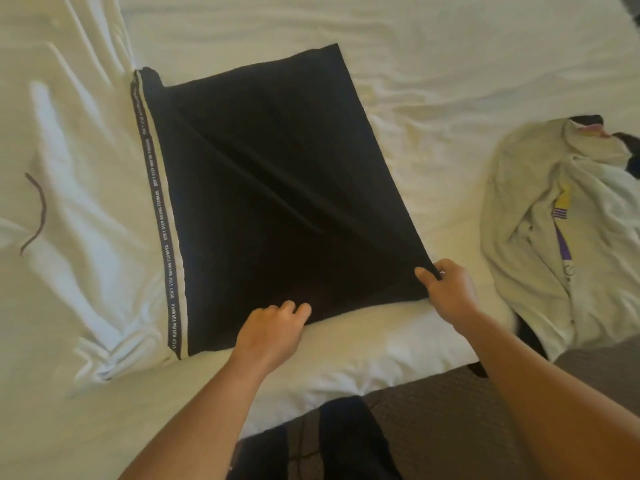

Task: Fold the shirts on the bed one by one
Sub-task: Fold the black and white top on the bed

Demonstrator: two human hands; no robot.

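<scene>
Black shirt point(277, 188) lies flat mid-bed point(415, 46), partly folded, diagonal crease across. Right hand point(450, 292) pinches near corner; left hand point(273, 330) grips near hem. Risk: uneven pull skews fold, deepens crease. White shirt point(554, 237) crumpled at right, unfolded.

Bedroom in home: white-sheeted bed point(415, 81), carpeted floor point(450, 427) alongside.

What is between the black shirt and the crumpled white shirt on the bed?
Only bare white bedsheet lies between the black shirt and the crumpled white shirt, as the head view shows. Nearer the bed's edge, the right hand pinches the black shirt's corner.
</scene>
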